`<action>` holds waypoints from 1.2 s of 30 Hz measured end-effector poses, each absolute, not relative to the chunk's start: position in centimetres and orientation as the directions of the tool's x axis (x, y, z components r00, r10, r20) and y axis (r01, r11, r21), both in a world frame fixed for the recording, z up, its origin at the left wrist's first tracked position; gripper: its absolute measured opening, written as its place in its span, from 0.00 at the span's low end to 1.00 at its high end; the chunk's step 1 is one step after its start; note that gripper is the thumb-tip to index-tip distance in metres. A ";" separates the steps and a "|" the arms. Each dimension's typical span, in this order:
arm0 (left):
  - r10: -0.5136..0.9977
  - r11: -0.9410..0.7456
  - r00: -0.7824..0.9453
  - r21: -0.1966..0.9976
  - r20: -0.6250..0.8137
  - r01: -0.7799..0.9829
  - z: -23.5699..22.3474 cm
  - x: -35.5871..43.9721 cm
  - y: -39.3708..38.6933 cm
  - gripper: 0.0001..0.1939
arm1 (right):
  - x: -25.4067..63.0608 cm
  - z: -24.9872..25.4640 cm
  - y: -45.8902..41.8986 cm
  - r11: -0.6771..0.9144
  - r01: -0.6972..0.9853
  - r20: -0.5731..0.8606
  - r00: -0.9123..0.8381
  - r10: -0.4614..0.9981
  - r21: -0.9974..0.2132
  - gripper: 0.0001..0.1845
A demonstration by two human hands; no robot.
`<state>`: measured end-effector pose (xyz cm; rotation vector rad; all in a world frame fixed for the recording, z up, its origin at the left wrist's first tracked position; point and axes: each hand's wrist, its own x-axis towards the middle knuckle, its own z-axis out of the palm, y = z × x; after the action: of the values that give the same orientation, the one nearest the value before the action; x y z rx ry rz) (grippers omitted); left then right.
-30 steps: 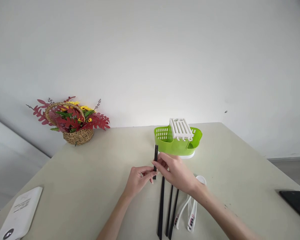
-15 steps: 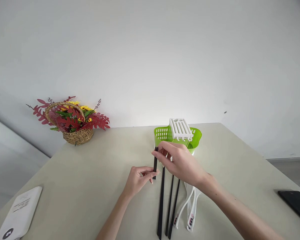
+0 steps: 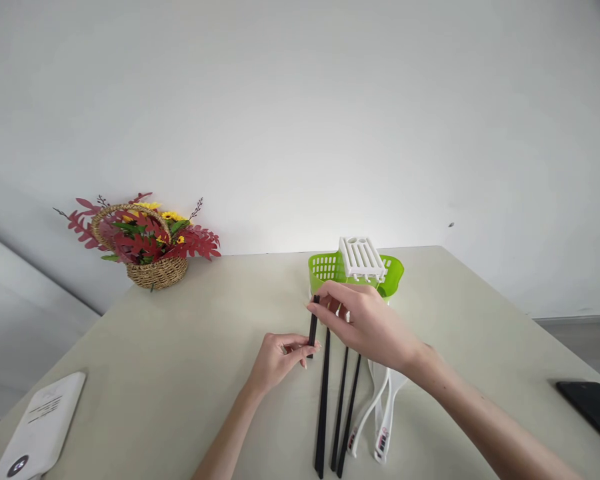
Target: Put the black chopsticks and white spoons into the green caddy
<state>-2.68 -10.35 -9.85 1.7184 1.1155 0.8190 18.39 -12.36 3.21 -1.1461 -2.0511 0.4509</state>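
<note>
My left hand (image 3: 279,360) pinches the lower end of a pair of black chopsticks (image 3: 313,325) held nearly upright over the table. My right hand (image 3: 367,327) closes its fingertips on the upper end of the same pair. Three more black chopsticks (image 3: 336,413) lie flat below the hands, pointing toward me. White plastic spoons (image 3: 380,417) lie to their right, partly under my right wrist. Behind my right hand stands a green utensil holder (image 3: 330,268) with a white slotted insert (image 3: 362,257).
A wicker basket of red and yellow flowers (image 3: 143,243) stands at the table's back left by the wall. A white device (image 3: 40,427) lies at the front left edge. A black phone (image 3: 593,407) lies at the right edge. The beige table (image 3: 190,373) ends at the wall.
My right hand has slid up from the middle of the held chopsticks to their upper end, toward the green holder. My left hand has stayed put.
</note>
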 end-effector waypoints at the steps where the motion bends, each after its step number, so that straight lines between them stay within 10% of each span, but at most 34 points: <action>1: 0.927 -0.185 0.372 0.927 0.054 0.327 -9.9 -2.7 -10.4 0.17 | 18.4 3.3 -12.3 0.547 0.577 0.434 -0.336 0.836 -0.606 0.12; 36: 0.916 -0.208 0.393 0.932 0.080 0.296 -10.5 -2.7 -10.2 0.17 | 19.7 5.2 -12.7 0.639 0.622 0.431 -0.475 0.767 -0.453 0.12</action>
<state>-2.70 -10.21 -10.46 1.7235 1.0686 0.8387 19.67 -12.72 5.18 -1.0783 -2.2469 0.3102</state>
